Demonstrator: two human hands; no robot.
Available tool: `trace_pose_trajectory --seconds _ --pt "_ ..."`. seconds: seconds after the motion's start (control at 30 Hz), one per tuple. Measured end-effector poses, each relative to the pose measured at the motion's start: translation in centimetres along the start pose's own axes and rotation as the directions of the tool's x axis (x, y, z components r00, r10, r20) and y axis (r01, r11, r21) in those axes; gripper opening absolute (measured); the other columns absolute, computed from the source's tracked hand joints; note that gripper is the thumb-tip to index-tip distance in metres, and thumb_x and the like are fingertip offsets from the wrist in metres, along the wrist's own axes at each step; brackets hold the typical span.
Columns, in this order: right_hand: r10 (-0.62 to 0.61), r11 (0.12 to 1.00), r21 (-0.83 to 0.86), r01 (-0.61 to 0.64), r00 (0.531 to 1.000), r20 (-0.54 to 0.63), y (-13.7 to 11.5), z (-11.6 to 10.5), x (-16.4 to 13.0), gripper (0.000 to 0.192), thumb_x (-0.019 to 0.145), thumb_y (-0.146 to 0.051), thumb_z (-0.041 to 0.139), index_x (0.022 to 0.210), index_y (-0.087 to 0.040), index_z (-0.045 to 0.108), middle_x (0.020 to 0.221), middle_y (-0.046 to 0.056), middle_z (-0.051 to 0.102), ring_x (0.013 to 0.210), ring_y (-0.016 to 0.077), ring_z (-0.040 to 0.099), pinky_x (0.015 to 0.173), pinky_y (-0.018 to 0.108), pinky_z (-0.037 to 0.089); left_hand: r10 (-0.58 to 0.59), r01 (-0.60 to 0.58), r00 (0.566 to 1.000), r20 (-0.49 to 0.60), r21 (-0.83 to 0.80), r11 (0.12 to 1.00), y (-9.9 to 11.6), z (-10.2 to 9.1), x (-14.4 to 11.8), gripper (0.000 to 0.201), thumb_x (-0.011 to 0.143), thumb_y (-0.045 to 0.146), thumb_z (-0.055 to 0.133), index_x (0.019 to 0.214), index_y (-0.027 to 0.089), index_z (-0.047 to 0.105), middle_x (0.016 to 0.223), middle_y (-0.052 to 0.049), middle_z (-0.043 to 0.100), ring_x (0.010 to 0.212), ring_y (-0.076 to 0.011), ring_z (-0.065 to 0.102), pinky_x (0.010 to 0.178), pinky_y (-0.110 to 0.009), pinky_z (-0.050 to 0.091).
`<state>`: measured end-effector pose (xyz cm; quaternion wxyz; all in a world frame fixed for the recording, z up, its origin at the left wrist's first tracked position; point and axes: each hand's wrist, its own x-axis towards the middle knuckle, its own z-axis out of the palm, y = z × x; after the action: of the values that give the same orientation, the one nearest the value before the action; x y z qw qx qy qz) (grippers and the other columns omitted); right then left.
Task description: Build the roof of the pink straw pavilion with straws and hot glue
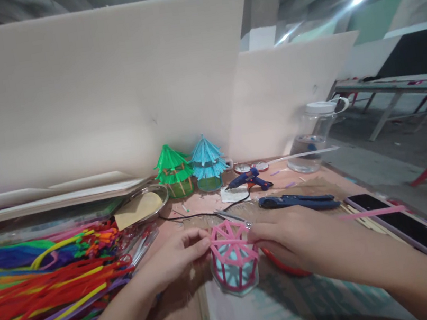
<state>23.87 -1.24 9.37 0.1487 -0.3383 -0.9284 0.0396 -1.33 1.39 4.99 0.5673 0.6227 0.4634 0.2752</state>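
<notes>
Table (180, 314): pipe cleaners (36, 293) left, pliers (298, 201) right.

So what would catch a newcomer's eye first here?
The pink frame model at centre, with the left hand and right hand touching its sides. Then the heap of bright pipe cleaners at left, and the green hut and blue hut behind.

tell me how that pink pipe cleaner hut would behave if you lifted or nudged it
The pink hut is probably very light, since it is an open frame of thin strips. It likely flexes or dents under a firm squeeze. Both hands steady it, so a push might tip or slide it.
</notes>
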Motion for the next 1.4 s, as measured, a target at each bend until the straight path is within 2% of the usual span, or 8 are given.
trace_pose_trajectory --seconds 0.17,0.4,0.57,0.67,0.83,1.1,1.3,1.4 --pt "-0.005 1.0 -0.016 0.005 1.0 0.003 0.2 0.2 0.0 0.023 0.09 -0.007 0.052 0.097 -0.021 0.068 0.094 0.005 0.069 0.08 0.0159 0.063 0.066 0.024 0.041 -0.007 0.008 1.0 0.01 -0.105 0.994 -1.6 0.0 0.7 0.065 0.062 0.083 0.063 0.063 0.018 0.053 0.058 0.001 0.052 0.054 -0.0123 0.045 0.055 -0.026 0.035" --pt "0.049 0.995 -0.09 -0.046 0.998 0.034 0.1 0.0 0.2 0.011 0.093 -0.013 0.053 0.088 -0.019 0.061 0.081 0.001 0.066 0.069 0.0151 0.059 0.059 0.025 0.032 0.021 -0.008 0.998 -0.067 0.193 0.981 0.7 -0.6 -0.4 0.056 0.07 0.073 0.059 0.06 0.018 0.056 0.06 0.001 0.051 0.062 -0.015 0.046 0.059 -0.027 0.034" --pt "0.107 0.986 -0.128 -0.103 0.994 0.026 -0.1 -0.8 0.4 0.01 0.094 -0.019 0.058 0.084 -0.019 0.059 0.079 0.001 0.067 0.071 0.0172 0.06 0.06 0.026 0.033 -0.069 0.089 0.99 -0.122 0.169 0.982 1.0 -0.7 -0.7 0.052 0.07 0.07 0.057 0.062 0.02 0.052 0.058 0.003 0.05 0.054 -0.0128 0.042 0.051 -0.025 0.03" --pt "0.098 0.988 -0.121 -0.096 0.995 0.01 -0.1 -1.1 0.2 0.009 0.094 -0.019 0.059 0.085 -0.019 0.059 0.082 0.001 0.068 0.072 0.0171 0.061 0.061 0.026 0.034 -0.022 0.044 0.984 -0.179 0.122 0.992 0.5 -0.6 -0.6 0.05 0.072 0.069 0.054 0.06 0.021 0.046 0.055 0.004 0.047 0.052 -0.0121 0.04 0.051 -0.025 0.03" --pt "0.093 0.987 -0.133 -0.094 0.996 -0.012 0.0 -1.4 0.1 0.011 0.092 -0.017 0.06 0.081 -0.019 0.059 0.078 0.001 0.068 0.068 0.0159 0.061 0.059 0.026 0.034 0.051 -0.004 0.962 -0.268 0.171 0.985 0.9 -0.7 -0.7 0.04 0.075 0.057 0.052 0.061 0.02 0.052 0.063 0.002 0.052 0.06 -0.0136 0.045 0.054 -0.025 0.036" --pt "0.11 0.982 -0.156 -0.105 0.994 0.019 -0.3 -1.8 0.2 0.01 0.093 -0.02 0.06 0.084 -0.018 0.061 0.081 0.002 0.07 0.073 0.0183 0.065 0.06 0.027 0.037 -0.037 0.051 0.983 -0.181 0.069 0.996 1.4 -1.0 -0.9 0.042 0.059 0.057 0.072 0.069 0.019 0.056 0.057 0.004 0.053 0.049 -0.0116 0.045 0.048 -0.023 0.034" --pt "0.096 0.987 -0.13 -0.095 0.995 -0.002 -0.3 -1.8 0.0 0.01 0.093 -0.02 0.059 0.085 -0.019 0.062 0.082 0.003 0.071 0.073 0.0189 0.065 0.062 0.027 0.039 0.104 -0.04 0.942 -0.318 0.201 0.979 1.2 -1.0 -0.8 0.041 0.072 0.057 0.057 0.054 0.019 0.053 0.058 0.001 0.054 0.059 -0.0147 0.048 0.057 -0.026 0.038" --pt "0.1 0.989 -0.114 -0.098 0.995 0.009 -0.2 -1.6 0.1 0.01 0.094 -0.02 0.058 0.085 -0.018 0.062 0.083 0.002 0.07 0.075 0.0189 0.065 0.063 0.027 0.039 0.097 -0.037 0.945 -0.314 0.192 0.981 1.4 -0.5 -0.8 0.026 0.069 0.045 0.056 0.061 0.02 0.057 0.064 0.001 0.059 0.064 -0.0164 0.051 0.061 -0.027 0.041"
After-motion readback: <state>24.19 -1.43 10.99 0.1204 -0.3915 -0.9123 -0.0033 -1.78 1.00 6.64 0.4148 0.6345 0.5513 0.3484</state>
